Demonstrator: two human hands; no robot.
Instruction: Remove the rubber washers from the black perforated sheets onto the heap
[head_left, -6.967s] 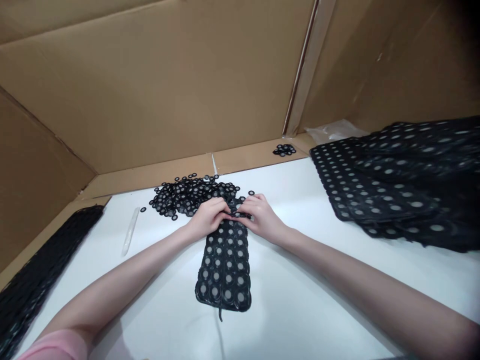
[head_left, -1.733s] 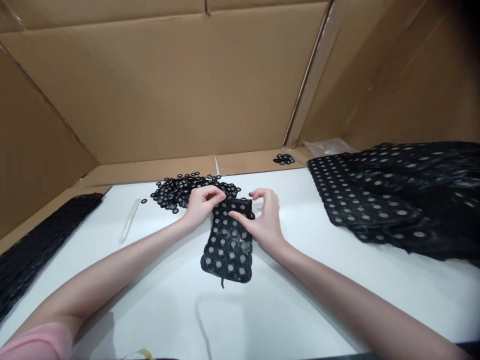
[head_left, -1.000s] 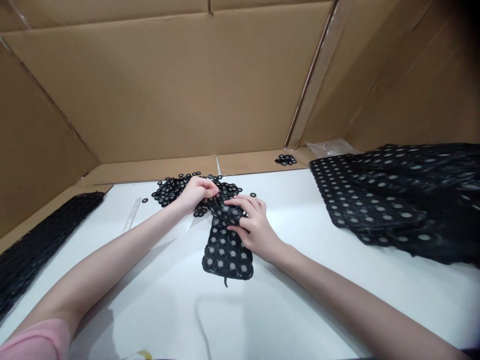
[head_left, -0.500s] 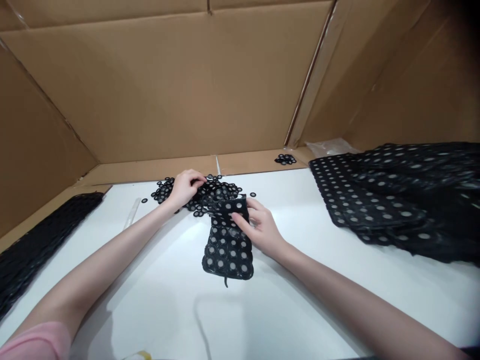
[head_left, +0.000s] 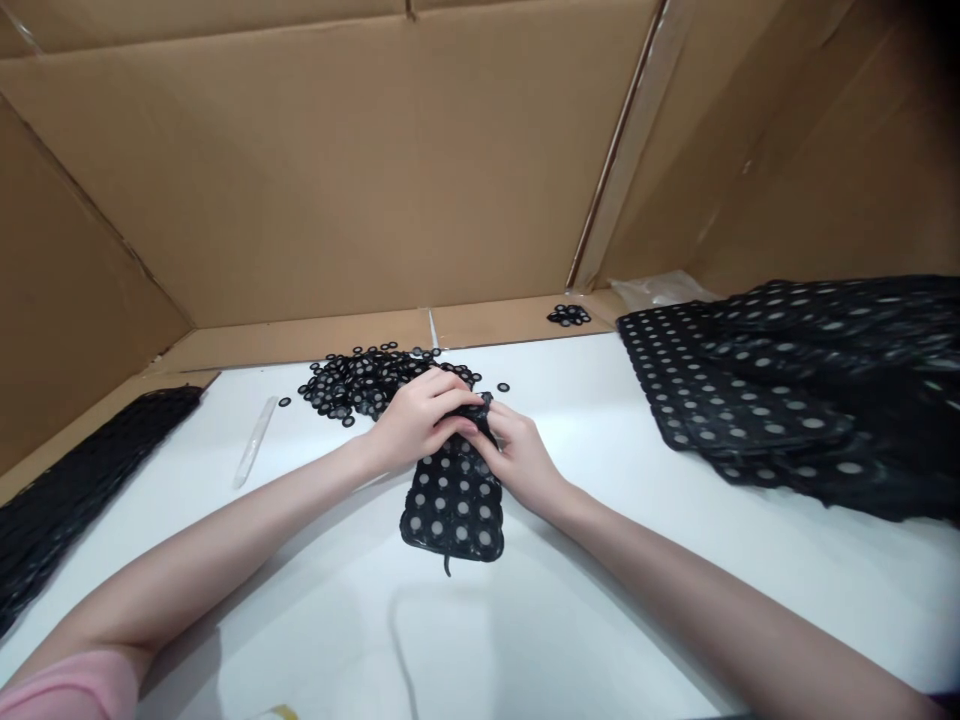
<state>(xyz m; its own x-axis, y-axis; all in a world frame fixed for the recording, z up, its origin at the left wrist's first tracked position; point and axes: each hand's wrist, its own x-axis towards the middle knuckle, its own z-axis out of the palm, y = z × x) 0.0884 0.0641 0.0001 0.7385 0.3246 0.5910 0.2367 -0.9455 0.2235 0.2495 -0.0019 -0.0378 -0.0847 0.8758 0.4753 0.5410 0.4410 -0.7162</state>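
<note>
Head view: our left hand [head_left: 421,414] rejoins our right hand [head_left: 526,458], both pinching the dotted sheet [head_left: 452,507] at its far end; work there apparently resumes.

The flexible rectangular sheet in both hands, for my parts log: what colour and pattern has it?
The black sheet has rows of grey dots; head view.

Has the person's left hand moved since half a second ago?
Yes, rightward: the left hand had its fingertips left of the white strip on the cardboard; now they are right of it.
</note>
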